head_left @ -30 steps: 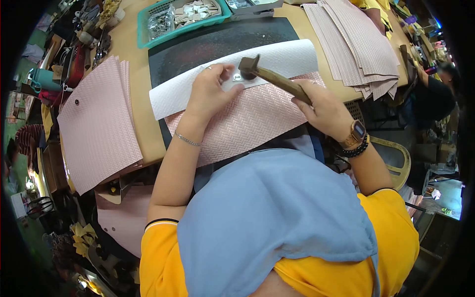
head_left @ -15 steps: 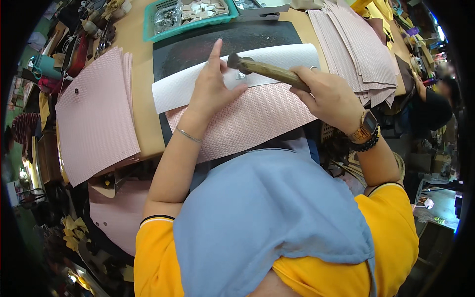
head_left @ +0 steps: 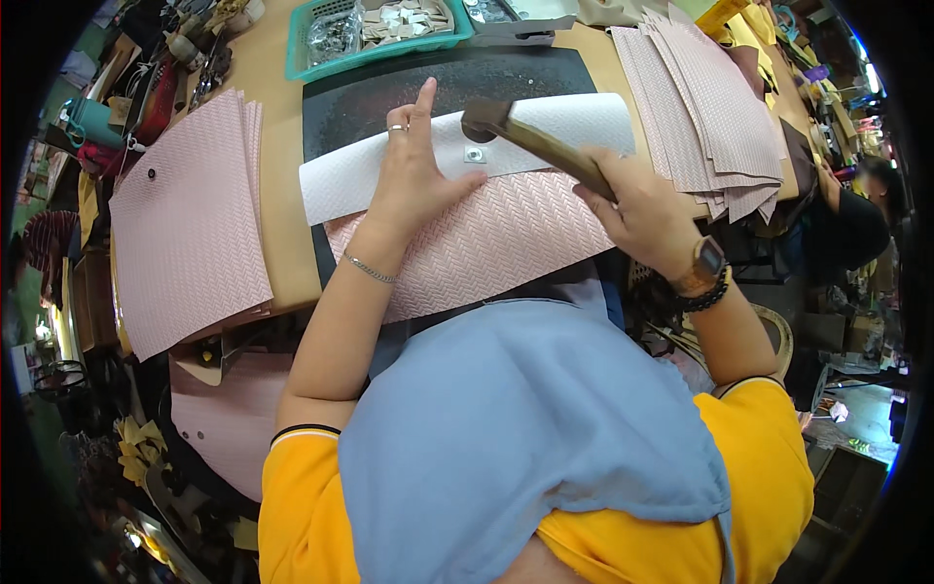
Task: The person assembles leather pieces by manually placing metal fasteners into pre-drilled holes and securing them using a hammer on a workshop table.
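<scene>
A pink herringbone-embossed sheet (head_left: 486, 234) lies in front of me, its far part folded over so the white underside (head_left: 355, 177) faces up. On that white flap sits a small round metal fastener (head_left: 475, 155) with a pale square around it. My left hand (head_left: 413, 185) rests on the flap, fingers spread, thumb just below the fastener and holding nothing. My right hand (head_left: 647, 212) grips the wooden handle of a hammer (head_left: 553, 151). The hammer's dark head is raised above the flap, apart from the fastener.
Beneath the sheet is a black board (head_left: 545, 73). Stacks of pink sheets lie left (head_left: 195, 224) and right (head_left: 720, 117). A teal basket (head_left: 389, 51) with small metal parts and pale pieces stands at the back. Another person (head_left: 846, 229) is at far right.
The hammer has lifted and shifted slightly right, with its head tilting up, so the fastener shows more fully. My left hand stays nearly in place on the flap.
</scene>
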Demonstrator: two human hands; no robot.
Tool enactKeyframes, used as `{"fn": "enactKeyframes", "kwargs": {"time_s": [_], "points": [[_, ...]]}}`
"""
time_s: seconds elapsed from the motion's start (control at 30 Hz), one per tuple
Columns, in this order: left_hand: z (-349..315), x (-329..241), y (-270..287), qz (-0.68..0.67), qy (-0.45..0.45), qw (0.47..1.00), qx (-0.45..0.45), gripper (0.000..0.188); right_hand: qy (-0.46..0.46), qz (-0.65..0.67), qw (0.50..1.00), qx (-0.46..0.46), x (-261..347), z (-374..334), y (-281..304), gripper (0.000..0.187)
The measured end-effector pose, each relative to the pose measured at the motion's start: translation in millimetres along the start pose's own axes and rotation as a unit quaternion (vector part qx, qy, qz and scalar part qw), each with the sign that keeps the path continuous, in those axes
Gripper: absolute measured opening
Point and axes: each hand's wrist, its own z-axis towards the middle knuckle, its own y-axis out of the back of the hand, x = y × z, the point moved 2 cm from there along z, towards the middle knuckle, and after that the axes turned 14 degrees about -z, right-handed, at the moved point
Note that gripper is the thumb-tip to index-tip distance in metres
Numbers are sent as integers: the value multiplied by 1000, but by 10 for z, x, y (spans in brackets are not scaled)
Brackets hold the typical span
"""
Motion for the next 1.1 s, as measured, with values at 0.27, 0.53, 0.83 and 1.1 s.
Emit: {"fn": "enactKeyframes", "kwargs": {"time_s": [0.27,0.53,0.83,1.1], "points": [[11,-24,-1,16,12,1000,9,125,-37,121,992,7,-82,-207,-337,33],[-66,-185,627,75,5,997,24,77,-125,24,991,-32,-622,-363,-244,31],[-566,225,1420,5,123,992,14,60,-173,-83,956,-220,-1903,-363,-545,38],[-179,323,1164,-9,152,968,-201,41,-145,202,950,-191,-1594,-258,-958,33]]}}
